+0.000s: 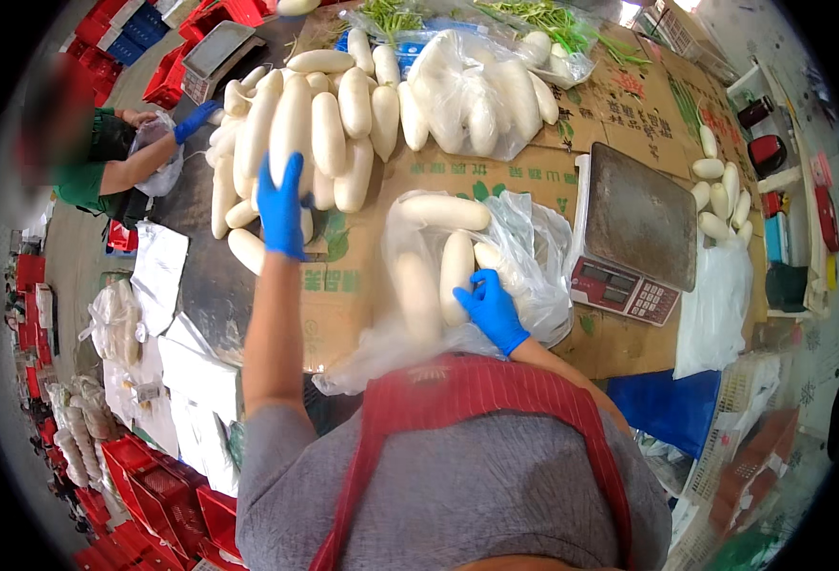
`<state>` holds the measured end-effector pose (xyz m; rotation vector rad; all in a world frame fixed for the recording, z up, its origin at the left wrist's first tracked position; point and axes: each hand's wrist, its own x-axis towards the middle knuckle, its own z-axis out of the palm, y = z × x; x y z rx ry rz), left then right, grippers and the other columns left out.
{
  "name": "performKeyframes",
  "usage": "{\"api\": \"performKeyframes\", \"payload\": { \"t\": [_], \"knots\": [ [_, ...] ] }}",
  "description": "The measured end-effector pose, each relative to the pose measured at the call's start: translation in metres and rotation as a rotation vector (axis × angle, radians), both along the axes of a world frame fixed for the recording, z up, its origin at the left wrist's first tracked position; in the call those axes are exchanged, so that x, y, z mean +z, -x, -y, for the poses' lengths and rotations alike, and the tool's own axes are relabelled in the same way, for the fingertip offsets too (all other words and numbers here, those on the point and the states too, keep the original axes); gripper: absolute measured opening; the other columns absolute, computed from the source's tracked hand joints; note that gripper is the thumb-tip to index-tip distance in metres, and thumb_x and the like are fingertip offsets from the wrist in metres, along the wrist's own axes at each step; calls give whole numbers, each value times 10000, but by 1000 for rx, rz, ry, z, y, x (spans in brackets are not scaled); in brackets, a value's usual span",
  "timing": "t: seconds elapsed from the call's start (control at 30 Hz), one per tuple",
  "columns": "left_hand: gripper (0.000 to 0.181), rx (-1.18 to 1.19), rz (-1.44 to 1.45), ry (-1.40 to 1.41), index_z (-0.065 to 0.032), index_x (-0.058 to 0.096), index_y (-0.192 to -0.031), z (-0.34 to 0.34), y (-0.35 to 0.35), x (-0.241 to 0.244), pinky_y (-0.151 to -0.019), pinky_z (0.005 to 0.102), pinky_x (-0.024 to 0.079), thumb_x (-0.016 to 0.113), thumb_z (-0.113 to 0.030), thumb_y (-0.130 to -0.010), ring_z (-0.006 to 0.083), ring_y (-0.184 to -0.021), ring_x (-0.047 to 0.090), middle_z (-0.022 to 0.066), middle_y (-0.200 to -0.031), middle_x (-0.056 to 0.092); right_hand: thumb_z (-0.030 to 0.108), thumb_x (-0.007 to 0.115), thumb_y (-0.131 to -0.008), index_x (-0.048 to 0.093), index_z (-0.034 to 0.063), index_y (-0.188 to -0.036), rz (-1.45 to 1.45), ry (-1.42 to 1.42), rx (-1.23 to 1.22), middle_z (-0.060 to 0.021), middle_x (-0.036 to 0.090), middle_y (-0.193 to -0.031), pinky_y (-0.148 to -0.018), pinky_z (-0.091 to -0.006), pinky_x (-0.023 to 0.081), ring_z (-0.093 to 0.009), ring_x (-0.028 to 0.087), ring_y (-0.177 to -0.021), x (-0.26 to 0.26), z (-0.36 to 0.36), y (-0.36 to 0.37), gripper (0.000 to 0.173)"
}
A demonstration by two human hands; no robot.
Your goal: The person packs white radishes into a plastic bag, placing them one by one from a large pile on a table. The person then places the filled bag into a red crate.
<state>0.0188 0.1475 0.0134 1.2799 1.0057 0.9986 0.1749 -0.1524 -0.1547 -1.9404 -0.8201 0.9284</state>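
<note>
My left hand (281,207), in a blue glove, reaches onto the lower part of a pile of white radishes (330,135), its fingers over a long radish (292,121); whether it grips one cannot be told. My right hand (492,310), also blue-gloved, rests with bent fingers at a clear plastic bag (548,250) in front of me. Several white radishes lie in this bag, one (456,275) beside my right fingertips. Whether these fingers pinch the bag is unclear. Beyond it stands a filled clear bag of radishes (473,100).
Right of the open bag is a digital scale (637,214), with small radishes (723,196) and white plastic bags (715,307) past it. Flattened cardboard (426,175) covers much of the table. At the left, a co-worker's blue-gloved hand (196,121) is near the pile. Red crates (169,499) stand lower left.
</note>
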Motion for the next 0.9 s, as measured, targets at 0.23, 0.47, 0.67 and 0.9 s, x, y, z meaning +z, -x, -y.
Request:
{"api": "performKeyframes", "payload": {
  "t": [0.23, 0.47, 0.67, 0.9],
  "knots": [
    [747, 99, -844, -895, -179, 363, -1482, -115, 12, -58, -1014, 467, 427, 721, -278, -833, 440, -1213, 495, 267, -1327, 460, 323, 765, -785, 231, -1, -1498, 229, -58, 113, -261, 363, -1449, -1090, -422, 357, -359, 406, -1326, 24, -20, 13, 948],
    [569, -76, -695, -785, -91, 458, -1419, -38, 9, -51, -972, 388, 467, 640, -269, -910, 298, -1188, 544, 176, -1354, 510, 220, 638, -889, 337, -17, -1461, -1066, -443, -179, -154, 463, -1413, -1058, -373, 398, -249, 459, -1294, 26, -1, -12, 688],
    [687, -743, 102, 284, -28, 348, -1474, 114, -7, -77, -1048, 384, 425, 638, -322, -924, 237, -1242, 515, 136, -1382, 499, 65, 645, -837, 512, 48, -1288, -251, -635, 213, -88, 661, -1124, -743, -317, 540, -179, 646, -950, 87, 7, -15, 470],
    [809, -641, 320, 260, -39, 272, -1489, 139, -23, -45, -1058, 376, 418, 707, -270, -847, 243, -1276, 478, 129, -1382, 463, 147, 566, -949, 518, 52, -1246, -837, -395, 49, -27, 569, -871, -568, -246, 424, -109, 524, -686, 88, 0, 1, 316]
  ]
}}
